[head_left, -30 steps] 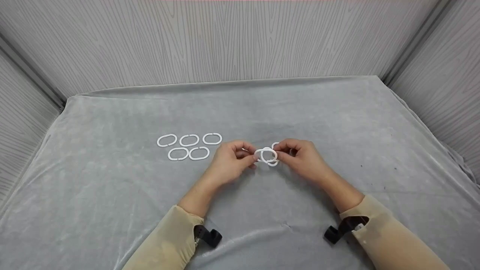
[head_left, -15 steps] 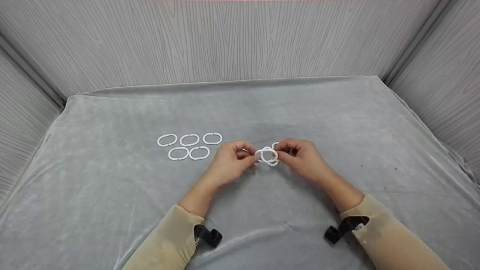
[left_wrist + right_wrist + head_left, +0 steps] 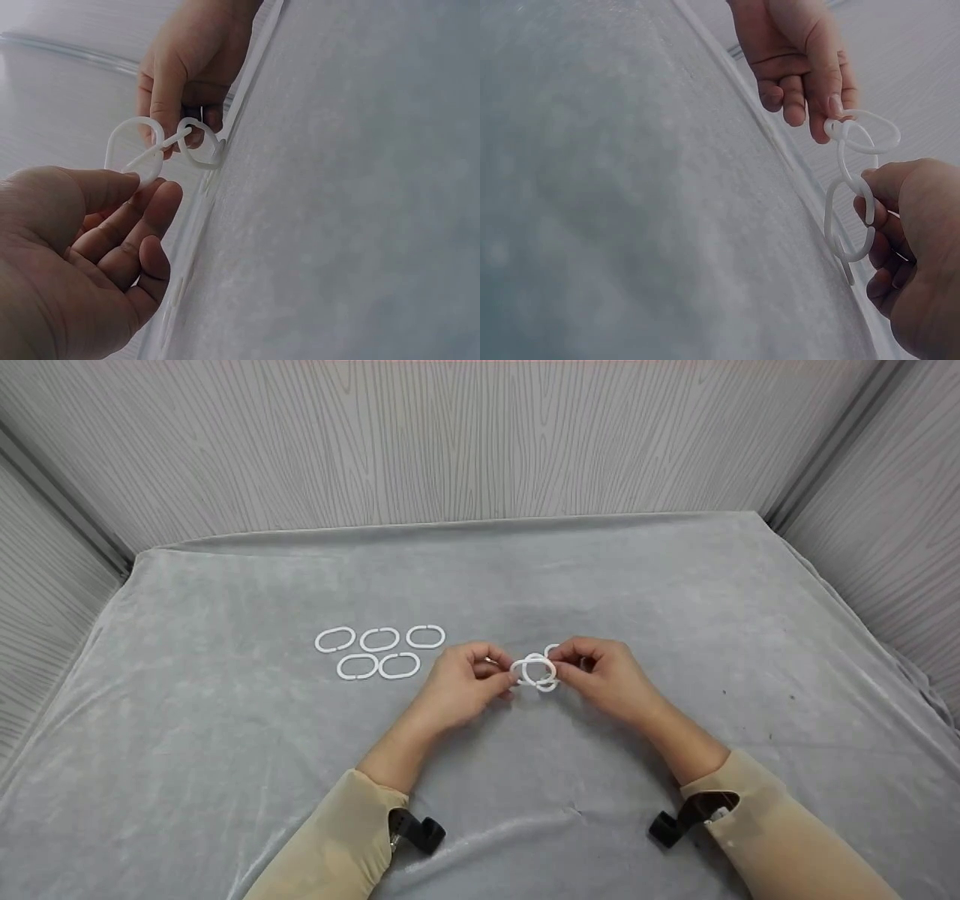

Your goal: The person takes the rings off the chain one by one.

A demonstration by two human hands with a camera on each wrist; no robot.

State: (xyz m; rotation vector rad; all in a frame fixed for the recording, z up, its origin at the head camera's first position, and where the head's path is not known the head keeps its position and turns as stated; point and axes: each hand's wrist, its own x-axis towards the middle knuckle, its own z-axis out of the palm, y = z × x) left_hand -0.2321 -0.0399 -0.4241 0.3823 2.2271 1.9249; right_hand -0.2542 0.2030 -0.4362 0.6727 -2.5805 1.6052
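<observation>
Near mid-frame, I have my left hand (image 3: 459,684) and right hand (image 3: 613,679) pinching joined rings (image 3: 855,182) between fingers (image 3: 825,79); being split, one might unhook under a hard twist.

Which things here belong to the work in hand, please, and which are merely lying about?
Job: left hand, right hand, joined white chain links; probably the five white chain links lying apart.
Just there: grey cloth, black wrist mounts, dark specks.

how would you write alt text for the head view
A left hand and a right hand pinch joined white links above a grey cloth. Five more links lie on the cloth to the left, in two rows.
</observation>
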